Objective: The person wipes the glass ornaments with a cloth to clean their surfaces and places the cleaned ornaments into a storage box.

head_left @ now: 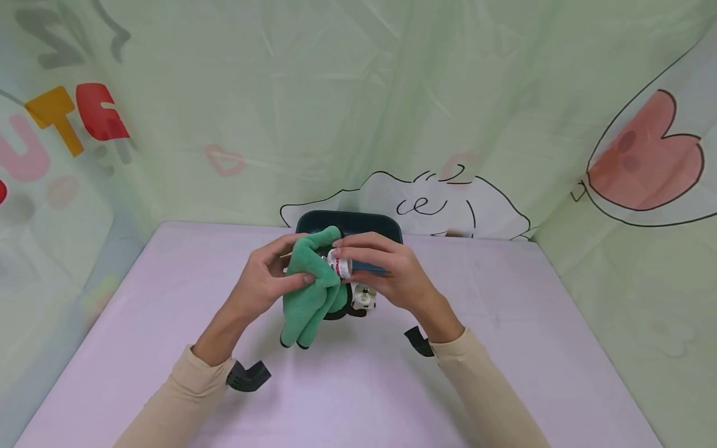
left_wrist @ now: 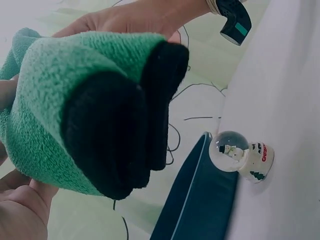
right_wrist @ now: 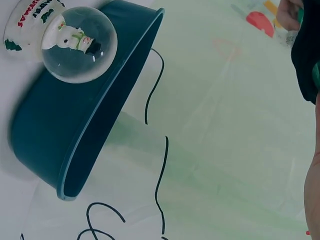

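A green cloth [head_left: 305,305] with black trim hangs folded in my left hand [head_left: 260,270], the thumb lying over its front. My right hand [head_left: 400,270] pinches the white base of a snow globe [head_left: 340,264] with red lettering, seen in the head view. The globe end points into the cloth and is mostly hidden. On the table below, a second snow globe [left_wrist: 242,155] with a snowman inside stands upright in front of a dark teal bin [right_wrist: 65,117]. In the left wrist view the cloth [left_wrist: 60,100] covers the held globe.
The bin [head_left: 350,219] stands at the table's back edge, partly behind my hands. A pale lilac cloth [head_left: 504,348] covers the table. Printed curtains [head_left: 313,112] close in the back and both sides.
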Demonstrator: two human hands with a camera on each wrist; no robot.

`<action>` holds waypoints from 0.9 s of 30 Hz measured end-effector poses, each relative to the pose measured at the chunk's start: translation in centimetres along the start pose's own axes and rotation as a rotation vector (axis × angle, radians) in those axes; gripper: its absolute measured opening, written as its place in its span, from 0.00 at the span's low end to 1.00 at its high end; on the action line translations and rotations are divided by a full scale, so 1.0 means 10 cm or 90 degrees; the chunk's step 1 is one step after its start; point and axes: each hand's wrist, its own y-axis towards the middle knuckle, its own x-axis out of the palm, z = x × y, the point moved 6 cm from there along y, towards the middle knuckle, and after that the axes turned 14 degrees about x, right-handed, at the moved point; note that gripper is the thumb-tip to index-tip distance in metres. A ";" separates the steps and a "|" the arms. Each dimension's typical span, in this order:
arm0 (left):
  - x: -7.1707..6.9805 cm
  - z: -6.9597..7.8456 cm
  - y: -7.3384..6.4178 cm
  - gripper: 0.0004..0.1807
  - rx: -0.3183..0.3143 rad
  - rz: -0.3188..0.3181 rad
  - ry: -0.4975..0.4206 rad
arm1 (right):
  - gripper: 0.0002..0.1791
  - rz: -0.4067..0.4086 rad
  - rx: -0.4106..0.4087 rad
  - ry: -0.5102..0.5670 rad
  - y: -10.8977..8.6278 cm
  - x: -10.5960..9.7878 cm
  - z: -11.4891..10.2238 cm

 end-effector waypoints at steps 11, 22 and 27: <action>0.02 0.04 0.01 0.31 0.028 0.001 0.008 | 0.29 0.005 0.058 0.005 0.00 0.00 0.04; 0.05 0.07 0.01 0.32 0.084 -0.006 0.025 | 0.33 -0.009 0.212 0.152 -0.05 0.02 0.13; 0.07 0.11 0.03 0.33 0.127 -0.013 0.043 | 0.31 -0.009 0.256 0.167 -0.06 0.01 0.16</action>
